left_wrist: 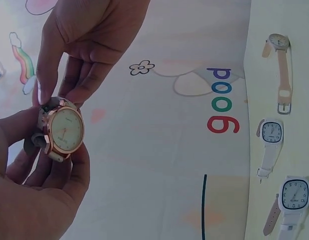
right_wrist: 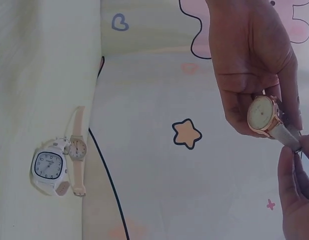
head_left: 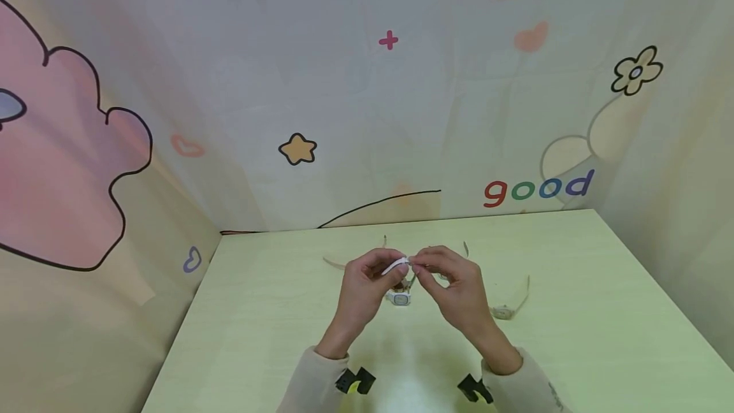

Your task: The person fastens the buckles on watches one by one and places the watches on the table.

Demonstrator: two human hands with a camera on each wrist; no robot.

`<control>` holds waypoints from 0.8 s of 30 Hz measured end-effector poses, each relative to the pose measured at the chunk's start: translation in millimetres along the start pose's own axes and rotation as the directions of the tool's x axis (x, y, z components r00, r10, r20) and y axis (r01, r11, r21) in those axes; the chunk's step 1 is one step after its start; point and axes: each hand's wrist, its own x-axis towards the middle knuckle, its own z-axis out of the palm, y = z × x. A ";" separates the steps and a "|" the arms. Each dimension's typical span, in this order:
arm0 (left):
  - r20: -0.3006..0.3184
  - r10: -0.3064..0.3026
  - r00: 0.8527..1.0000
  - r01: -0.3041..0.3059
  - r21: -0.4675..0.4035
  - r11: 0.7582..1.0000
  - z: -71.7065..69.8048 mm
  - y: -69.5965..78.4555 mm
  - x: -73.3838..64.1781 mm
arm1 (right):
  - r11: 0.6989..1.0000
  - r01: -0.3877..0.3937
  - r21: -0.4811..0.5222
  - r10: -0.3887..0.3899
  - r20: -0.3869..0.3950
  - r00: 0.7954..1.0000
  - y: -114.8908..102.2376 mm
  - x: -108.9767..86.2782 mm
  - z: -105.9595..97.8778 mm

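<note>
Head view: both hands [head_left: 362,284] [head_left: 462,285] pinch a watch [head_left: 395,265] above a pale table [head_left: 602,324] before a cartoon-printed backdrop [head_left: 355,81].

In the head view I count two bare hands near five o'clock, the left hand [head_left: 361,289] and the right hand [head_left: 459,289], with one round rose-gold watch [left_wrist: 67,129] between them. My left wrist view shows three watches lying on the pale table [head_left: 608,311]: one round pink-strapped watch [left_wrist: 279,42] at two o'clock, two white rounded-square watches [left_wrist: 295,194] at three and four. My right wrist view shows two lying at eight: one white rounded-square, one round pink-strapped; I can't tell which repeat.
</note>
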 end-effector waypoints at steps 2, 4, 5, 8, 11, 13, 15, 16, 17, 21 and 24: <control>0.014 -0.007 1.000 0.006 0.033 0.999 -1.7 -0.6 -0.4 | 0.998 -0.031 0.062 0.031 -0.007 0.999 0.7 -0.7 -1.0; 0.020 -0.016 1.000 0.015 0.071 0.997 -3.6 -1.2 -1.0 | 0.993 -0.043 0.112 0.046 -0.021 0.999 1.2 -0.7 -2.1; 0.018 -0.022 1.000 0.020 0.096 0.995 -4.4 -1.6 -1.2 | 0.992 -0.044 0.122 0.048 -0.027 0.998 1.4 -0.6 -2.6; 0.003 -0.036 0.999 0.036 0.140 0.990 -6.3 -2.0 -1.1 | 0.989 -0.045 0.139 0.051 -0.045 0.998 2.0 -0.4 -3.6; -0.020 -0.040 0.999 0.042 0.157 0.987 -7.0 -2.5 -0.9 | 0.987 -0.050 0.155 0.058 -0.048 0.997 2.3 -0.8 -3.6; -0.033 -0.026 0.999 0.031 0.156 0.987 -7.1 -2.5 -1.0 | 0.985 -0.066 0.161 0.073 -0.036 0.997 2.3 -1.4 -3.6; -0.047 -0.005 0.999 0.013 0.156 0.988 -7.4 -2.5 -1.5 | 0.985 -0.086 0.151 0.089 -0.011 0.996 2.3 -2.0 -4.2; -0.054 0.006 0.999 0.002 0.156 0.988 -7.6 -3.0 -1.5 | 0.985 -0.105 0.139 0.105 0.004 0.994 2.3 -2.1 -4.8; -0.059 0.017 0.998 -0.008 0.155 0.988 -7.7 -2.8 -1.7 | 0.986 -0.116 0.120 0.115 0.020 0.993 2.2 -2.3 -5.3; -0.062 0.042 0.997 -0.032 0.162 0.986 -8.3 -2.5 -2.5 | 0.992 -0.125 0.010 0.124 0.079 0.989 0.9 -1.4 -7.7; -0.047 0.037 0.998 -0.028 0.179 0.983 -8.4 -2.1 -3.0 | 0.993 -0.094 -0.068 0.102 0.111 0.989 -1.1 1.3 -8.7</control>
